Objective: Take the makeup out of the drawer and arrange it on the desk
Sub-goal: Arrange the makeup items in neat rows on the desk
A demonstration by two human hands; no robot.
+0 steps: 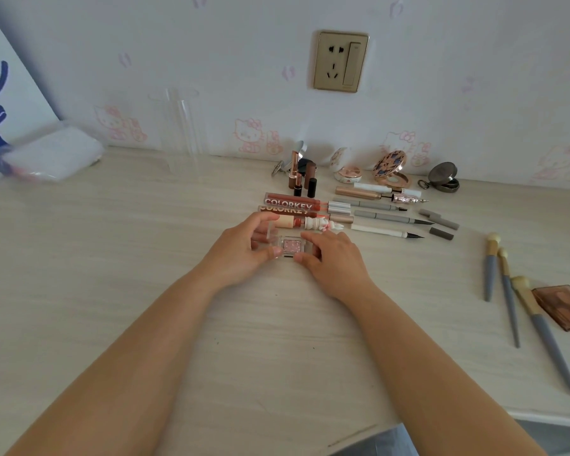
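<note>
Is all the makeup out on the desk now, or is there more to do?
Mostly done, it looks like: lip glosses, eyeliner pens, compacts and brushes already lie arranged on the desk. Right now the left hand and right hand are placing a small clear eyeshadow case. The drawer isn't in view, so what's left is unknown.

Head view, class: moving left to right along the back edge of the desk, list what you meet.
Clear plastic bag → clear acrylic stand → upright lipsticks → white compact → open patterned compact → dark round tin.
</note>
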